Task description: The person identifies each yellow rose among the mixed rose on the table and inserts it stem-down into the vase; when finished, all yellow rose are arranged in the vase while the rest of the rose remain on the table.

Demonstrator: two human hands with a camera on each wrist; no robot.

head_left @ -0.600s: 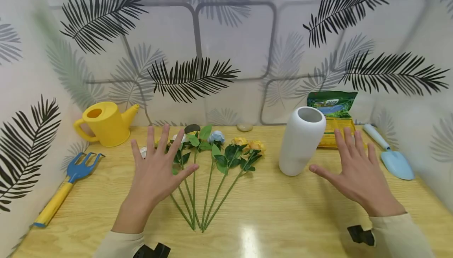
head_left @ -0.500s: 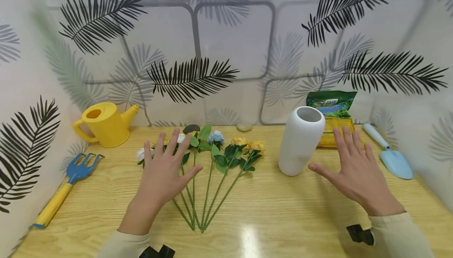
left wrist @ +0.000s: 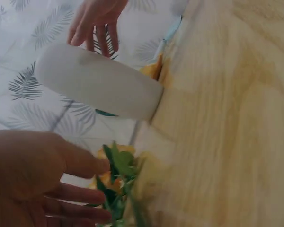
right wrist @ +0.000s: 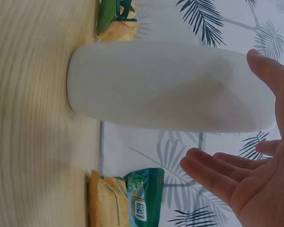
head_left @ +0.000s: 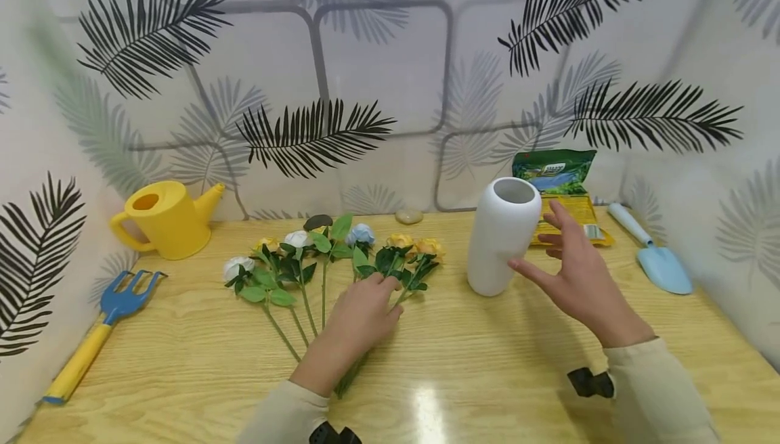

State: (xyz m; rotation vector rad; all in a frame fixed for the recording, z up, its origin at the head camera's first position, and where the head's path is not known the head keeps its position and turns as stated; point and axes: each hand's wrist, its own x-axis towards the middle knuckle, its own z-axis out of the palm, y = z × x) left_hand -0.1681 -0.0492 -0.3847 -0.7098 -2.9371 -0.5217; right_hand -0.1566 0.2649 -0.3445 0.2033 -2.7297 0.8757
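Observation:
A tall white vase (head_left: 501, 244) stands upright on the wooden table. My right hand (head_left: 579, 283) is beside its right side, thumb spread from slightly bent fingers around a gap; in the right wrist view the thumb and fingers (right wrist: 213, 175) straddle the vase's upper part. My left hand (head_left: 363, 308) reaches low over the stems of the yellow roses (head_left: 428, 248), covering part of them. Its thumb and fingers stand apart with the rose leaves (left wrist: 124, 163) just beyond, in the left wrist view. White roses (head_left: 237, 267) and a blue rose (head_left: 361, 233) lie fanned out to the left.
A yellow watering can (head_left: 172, 220) and a blue hand fork (head_left: 124, 298) with a yellow handle are at left. Behind the vase are green and yellow packets (head_left: 567, 207), with a light-blue trowel (head_left: 664, 268) farther right. Stones (head_left: 409, 216) lie by the patterned wall.
My left hand has moved right and down from over the white roses to the yellow rose stems. My right hand has turned, fingers bending, toward the vase. The view has shifted slightly.

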